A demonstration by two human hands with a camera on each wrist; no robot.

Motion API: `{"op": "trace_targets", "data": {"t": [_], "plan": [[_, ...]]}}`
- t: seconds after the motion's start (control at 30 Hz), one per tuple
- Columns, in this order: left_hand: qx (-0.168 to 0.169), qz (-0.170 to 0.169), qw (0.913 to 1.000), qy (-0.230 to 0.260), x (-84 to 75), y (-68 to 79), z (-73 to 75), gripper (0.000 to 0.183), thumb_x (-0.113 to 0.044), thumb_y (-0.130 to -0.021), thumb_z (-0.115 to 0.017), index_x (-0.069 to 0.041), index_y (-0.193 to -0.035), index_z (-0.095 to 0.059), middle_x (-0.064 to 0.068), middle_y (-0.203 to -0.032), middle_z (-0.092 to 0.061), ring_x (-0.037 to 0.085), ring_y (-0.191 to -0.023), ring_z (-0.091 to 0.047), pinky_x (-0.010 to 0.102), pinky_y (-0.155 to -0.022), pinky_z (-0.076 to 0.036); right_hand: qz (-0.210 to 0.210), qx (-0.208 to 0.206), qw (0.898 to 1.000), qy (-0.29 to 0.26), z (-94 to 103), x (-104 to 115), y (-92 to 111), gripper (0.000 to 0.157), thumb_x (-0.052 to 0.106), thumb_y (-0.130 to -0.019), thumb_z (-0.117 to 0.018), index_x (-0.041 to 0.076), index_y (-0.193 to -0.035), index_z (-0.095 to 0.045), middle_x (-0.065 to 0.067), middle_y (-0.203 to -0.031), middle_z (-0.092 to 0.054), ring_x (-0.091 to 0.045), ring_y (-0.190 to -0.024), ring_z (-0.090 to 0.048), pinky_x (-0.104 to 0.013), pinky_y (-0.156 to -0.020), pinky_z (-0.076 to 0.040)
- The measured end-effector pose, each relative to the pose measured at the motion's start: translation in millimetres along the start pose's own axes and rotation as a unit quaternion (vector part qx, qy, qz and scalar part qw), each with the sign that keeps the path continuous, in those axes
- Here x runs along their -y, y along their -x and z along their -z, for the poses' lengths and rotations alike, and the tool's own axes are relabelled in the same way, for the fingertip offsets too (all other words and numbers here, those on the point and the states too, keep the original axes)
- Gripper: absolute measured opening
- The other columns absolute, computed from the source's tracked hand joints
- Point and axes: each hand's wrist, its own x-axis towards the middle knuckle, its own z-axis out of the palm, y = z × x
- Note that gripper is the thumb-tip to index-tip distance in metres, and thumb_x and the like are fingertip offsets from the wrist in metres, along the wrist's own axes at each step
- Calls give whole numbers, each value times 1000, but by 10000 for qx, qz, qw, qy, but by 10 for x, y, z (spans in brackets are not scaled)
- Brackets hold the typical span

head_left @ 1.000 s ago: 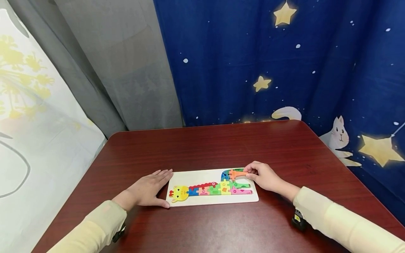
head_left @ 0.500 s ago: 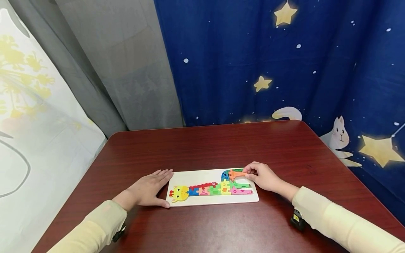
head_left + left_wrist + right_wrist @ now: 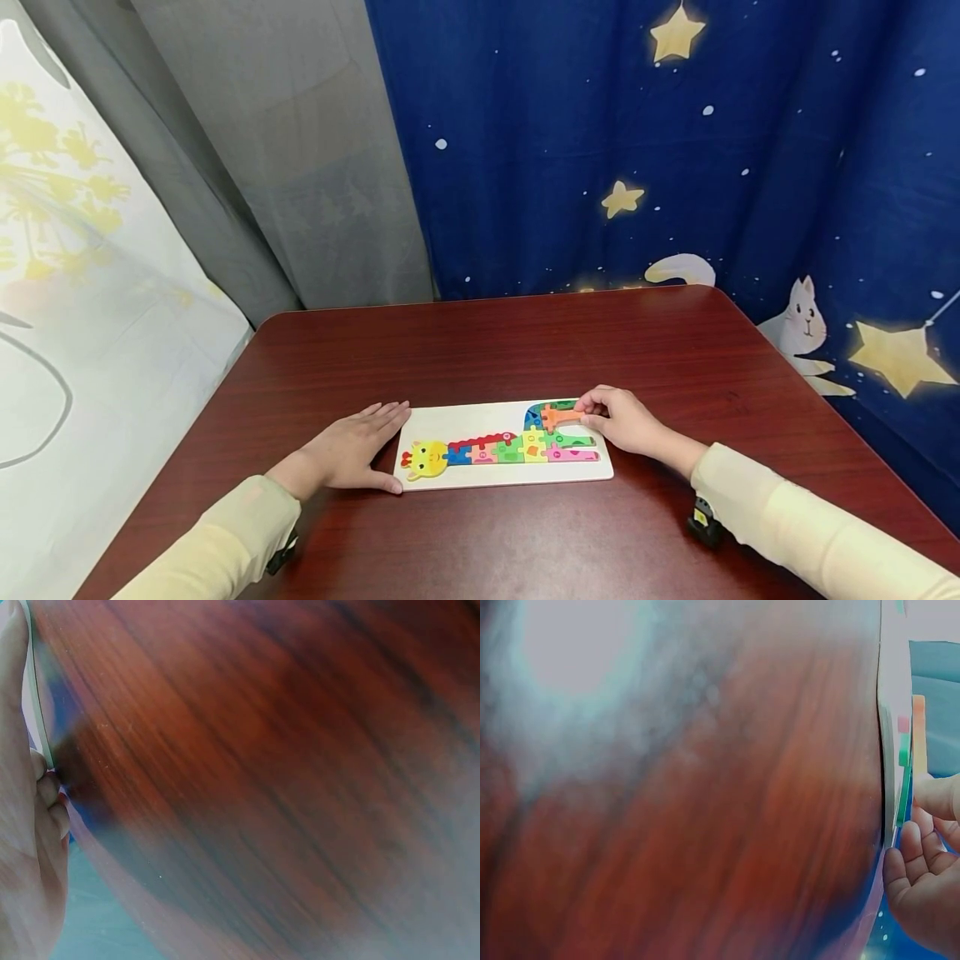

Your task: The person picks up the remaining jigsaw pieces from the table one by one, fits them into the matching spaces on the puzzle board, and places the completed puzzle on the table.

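Note:
A white puzzle board (image 3: 465,419) lies on the table with a colourful giraffe jigsaw on it, its yellow head (image 3: 427,459) at the left and its legs at the right. My left hand (image 3: 352,446) rests with straight fingers at the board's left edge. Between thumb and fingertips my right hand (image 3: 626,421) pinches an orange puzzle piece (image 3: 558,415) over the upper right of the board, beside the dark green piece (image 3: 562,403) and the green leg piece (image 3: 573,439). In the right wrist view the orange piece (image 3: 919,735) stands above the board's surface.
The dark red wooden table (image 3: 480,350) reaches back to a blue starry curtain (image 3: 570,150) and a grey curtain (image 3: 300,167). White patterned cloth (image 3: 97,333) hangs along the left side.
The right hand and the orange piece have shifted very slightly to the left over the board. The left hand and the board have stayed where they were.

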Motion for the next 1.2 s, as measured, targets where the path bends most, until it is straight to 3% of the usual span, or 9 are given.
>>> {"op": "trace_targets", "data": {"t": [1.2], "plan": [[-66,-100,9998,-131,10,-1,-11,114,-87,-76,-38,-2,-152,-30,12,-156,-30,28,-142,-28,42,-114,-26,25,337,9994,32,16,9,-25,12,-2,-83,-72,8,-88,-70,5,-81,-58,-11,-75,-52,-25,-66,-46]]}}
